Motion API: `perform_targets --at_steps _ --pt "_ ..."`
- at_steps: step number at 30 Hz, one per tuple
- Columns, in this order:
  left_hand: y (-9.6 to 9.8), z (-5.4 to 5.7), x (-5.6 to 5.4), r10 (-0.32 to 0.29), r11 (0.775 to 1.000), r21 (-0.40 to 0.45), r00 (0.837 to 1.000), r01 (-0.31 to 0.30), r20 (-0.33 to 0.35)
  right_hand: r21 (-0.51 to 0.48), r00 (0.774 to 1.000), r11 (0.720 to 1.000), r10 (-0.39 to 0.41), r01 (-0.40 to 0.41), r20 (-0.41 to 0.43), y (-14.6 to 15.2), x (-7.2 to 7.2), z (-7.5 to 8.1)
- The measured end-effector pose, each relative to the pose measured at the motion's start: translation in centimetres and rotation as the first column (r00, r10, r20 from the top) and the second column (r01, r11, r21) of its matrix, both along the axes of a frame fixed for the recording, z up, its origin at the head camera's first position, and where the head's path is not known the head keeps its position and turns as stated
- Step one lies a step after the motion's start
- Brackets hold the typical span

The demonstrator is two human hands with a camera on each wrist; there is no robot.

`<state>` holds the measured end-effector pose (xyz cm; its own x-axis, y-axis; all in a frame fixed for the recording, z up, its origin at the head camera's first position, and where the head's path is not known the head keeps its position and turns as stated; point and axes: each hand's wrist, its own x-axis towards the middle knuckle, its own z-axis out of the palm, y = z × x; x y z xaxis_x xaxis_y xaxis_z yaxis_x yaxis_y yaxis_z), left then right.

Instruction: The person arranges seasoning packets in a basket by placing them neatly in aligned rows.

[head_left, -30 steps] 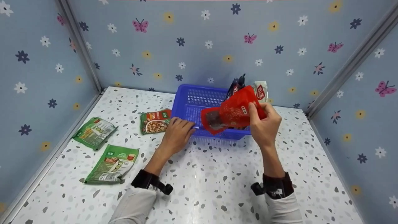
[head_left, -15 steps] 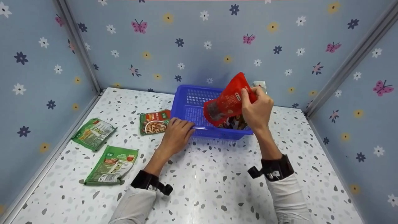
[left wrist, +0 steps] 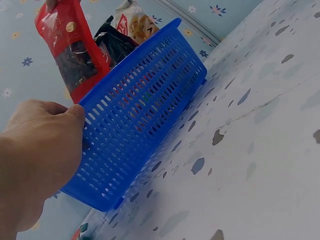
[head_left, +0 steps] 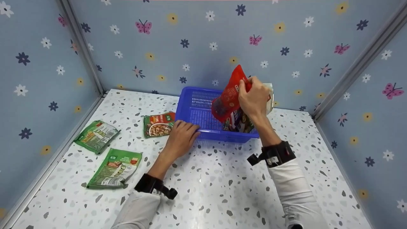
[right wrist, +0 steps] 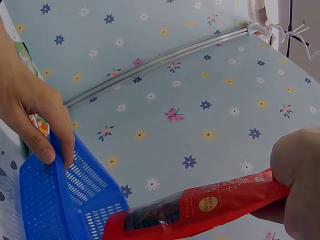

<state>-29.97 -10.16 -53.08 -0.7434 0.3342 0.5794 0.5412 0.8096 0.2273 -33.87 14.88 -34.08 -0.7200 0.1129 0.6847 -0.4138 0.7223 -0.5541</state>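
Observation:
My right hand (head_left: 254,98) pinches a red stand-up pouch (head_left: 227,97) by its upper end, tilted over the blue plastic basket (head_left: 197,129). A dark see-through window (right wrist: 152,217) shows near the pouch's lower end. With fingers hooked over the near left rim and thumb outside, my left hand (head_left: 182,137) grips the basket. Colourful food packets (head_left: 238,122) lie in the basket's right part. A dark packet (left wrist: 114,42) and a white packet (left wrist: 134,22) stick up above the rim in the left wrist view.
A red-and-green food packet (head_left: 158,124) lies just left of the basket. Two green packets, one farther back (head_left: 97,136) and one nearer (head_left: 115,168), lie at the left of the speckled table (head_left: 206,190). Patterned panels (head_left: 210,41) enclose the back and sides.
My right hand has carried the red pouch leftward and back, tipping it more upright over the basket. More packets inside are uncovered. My left hand keeps its place on the rim.

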Motion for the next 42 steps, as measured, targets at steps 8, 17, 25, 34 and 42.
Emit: perform_targets --at_steps 8,17,25,34,42 --pt "0.2 0.2 0.0 -0.002 1.0 -0.005 1.0 0.002 0.012 0.061 0.999 0.998 -0.032 0.03 0.03 -1.0 -2.4 -0.2" --pt "0.3 0.1 0.1 0.008 1.0 0.005 0.999 -0.008 0.032 0.173 0.994 0.982 -0.082 0.069 0.067 -1.9 -4.5 -1.9" --pt "0.2 0.0 0.1 0.013 1.0 -0.008 1.0 -0.013 -0.001 0.208 0.986 0.972 -0.132 0.108 0.102 -2.2 -6.2 -3.4" --pt "0.0 -0.1 0.2 0.018 1.0 -0.02 1.0 -0.018 0.009 0.275 0.973 0.953 -0.173 0.126 0.153 -3.1 -7.5 -4.4" --pt "-0.1 0.0 0.0 0.013 1.0 -0.021 0.999 -0.012 0.04 0.309 0.975 0.945 -0.157 0.103 0.156 -3.6 -8.5 -5.6"
